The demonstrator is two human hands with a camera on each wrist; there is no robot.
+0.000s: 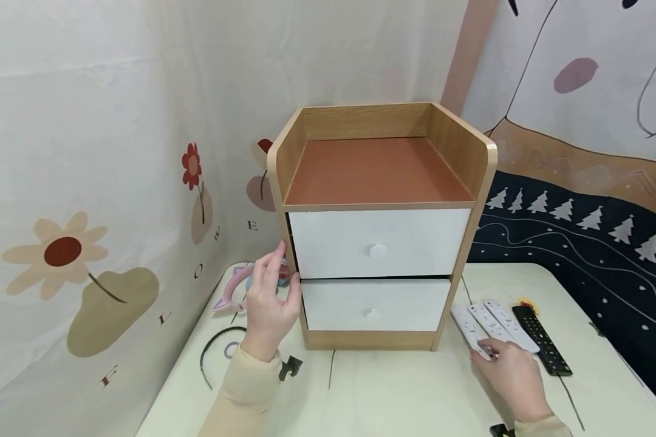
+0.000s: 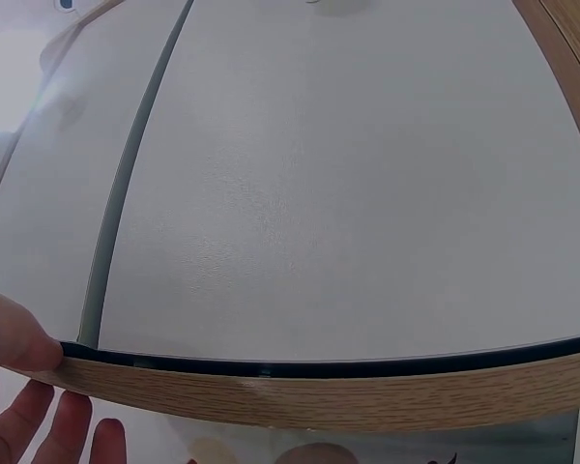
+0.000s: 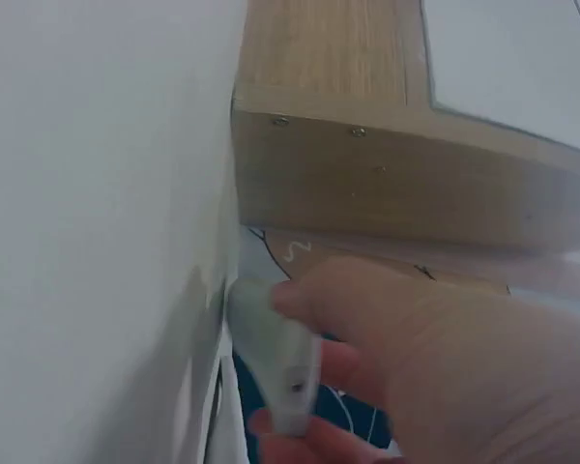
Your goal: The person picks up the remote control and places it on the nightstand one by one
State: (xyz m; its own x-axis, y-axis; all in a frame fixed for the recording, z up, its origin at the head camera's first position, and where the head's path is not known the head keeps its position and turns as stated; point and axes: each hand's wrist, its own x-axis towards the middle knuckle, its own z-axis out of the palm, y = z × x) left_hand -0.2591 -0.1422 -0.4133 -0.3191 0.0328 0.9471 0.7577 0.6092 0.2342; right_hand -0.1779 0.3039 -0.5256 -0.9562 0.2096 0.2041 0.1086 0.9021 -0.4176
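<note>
A small wood-grain cabinet (image 1: 382, 206) with two white drawers and an open top shelf stands on the table. At its left side my left hand (image 1: 273, 303) grips the side panel's edge. The left wrist view shows the thumb (image 2: 24, 338) on the panel's front edge and the fingers on its outer side. To the right of the cabinet, my right hand (image 1: 508, 373) holds the near end of the leftmost white power strip (image 1: 466, 325). In the right wrist view that power strip (image 3: 271, 358) sits between thumb and fingers, its edge tilted up. Both drawers appear closed.
Two more white power strips (image 1: 511, 325) and a black strip (image 1: 541, 340) lie to the right, beside a cable. Left of the cabinet are a pink cat-ear headband (image 1: 235, 288), a black headband (image 1: 206, 346) and a small purple ring (image 1: 231, 350). Printed cloths hang behind the table (image 1: 382, 394).
</note>
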